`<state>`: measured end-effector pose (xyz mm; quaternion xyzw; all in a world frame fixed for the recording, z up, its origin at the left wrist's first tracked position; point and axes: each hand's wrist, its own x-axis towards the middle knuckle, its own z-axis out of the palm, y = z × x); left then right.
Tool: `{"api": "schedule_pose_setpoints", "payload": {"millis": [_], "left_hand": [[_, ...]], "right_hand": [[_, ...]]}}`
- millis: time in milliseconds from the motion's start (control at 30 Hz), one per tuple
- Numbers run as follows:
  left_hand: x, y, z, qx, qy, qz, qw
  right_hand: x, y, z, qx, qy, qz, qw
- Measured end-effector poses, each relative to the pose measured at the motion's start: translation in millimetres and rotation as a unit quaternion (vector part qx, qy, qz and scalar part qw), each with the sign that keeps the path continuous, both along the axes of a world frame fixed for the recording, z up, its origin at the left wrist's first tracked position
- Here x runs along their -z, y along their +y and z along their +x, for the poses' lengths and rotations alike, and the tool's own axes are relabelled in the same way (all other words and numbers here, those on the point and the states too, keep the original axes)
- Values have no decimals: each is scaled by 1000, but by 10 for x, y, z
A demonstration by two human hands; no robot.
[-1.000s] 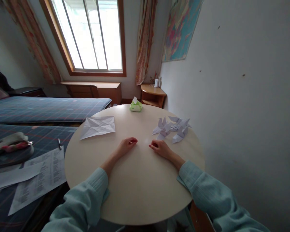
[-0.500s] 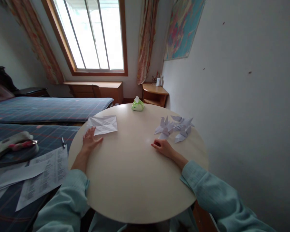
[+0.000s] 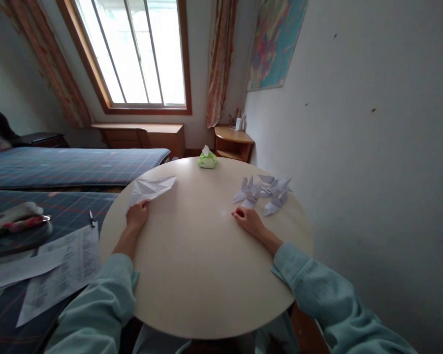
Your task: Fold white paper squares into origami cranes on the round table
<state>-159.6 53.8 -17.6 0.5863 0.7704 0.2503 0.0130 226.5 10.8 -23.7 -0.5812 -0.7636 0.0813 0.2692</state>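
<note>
A white sheet of paper (image 3: pixel 151 188) with crossing creases lies at the left side of the round table (image 3: pixel 206 265). My left hand (image 3: pixel 137 215) is closed on the paper's near edge, which bends up a little; part of that edge is hidden by the fingers. My right hand (image 3: pixel 248 220) rests on the tabletop with curled fingers, and nothing shows in it. Just beyond it sit several folded white paper pieces with pointed flaps, one folded piece (image 3: pixel 249 191) nearest the hand and another folded piece (image 3: pixel 276 199) to its right.
A green tissue pack (image 3: pixel 207 160) stands at the table's far edge. To the left, a bed with a plaid cover (image 3: pixel 74 162) borders the table, with printed sheets (image 3: pixel 64 265), a pen (image 3: pixel 92 219) and a pale bag-like item (image 3: pixel 15 221). A wall (image 3: pixel 354 162) rises on the right.
My left hand has gone from spread fingers beside the paper to a closed grip on its near edge, and the sheet now bends. My right hand stays in place. The view has shifted slightly.
</note>
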Motion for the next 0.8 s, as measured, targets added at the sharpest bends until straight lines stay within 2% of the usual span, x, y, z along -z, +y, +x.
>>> {"api": "schedule_pose_setpoints", "payload": {"millis": [100,233,333,400,467,533,667,733,800], "left_hand": [[-4,9,54,6,-53,95,994],[-85,-13,122,10,-147,236,960],[-130,-103,272,100,-189,264,940],[-131,-218,438,238,-172,197,935],[-120,-368,622,380,-149,125,904],[-107,-528,776,469,-132,61,871],[-117,-752,891,539,-138,-62,829],[-146,-783,890,561,-162,-105,805],[-183,-773,915,560,-170,-119,802]], "right_hand": [[-3,39,21,54,-4,-8,998],[-31,65,35,67,13,-18,997],[-40,71,50,65,58,-24,996],[-29,73,62,65,111,-37,991],[-4,75,70,64,167,-50,983],[24,82,74,65,219,-62,972],[39,114,102,77,315,-82,942],[3,120,137,99,343,-62,932],[-57,100,167,128,353,-20,927]]}}
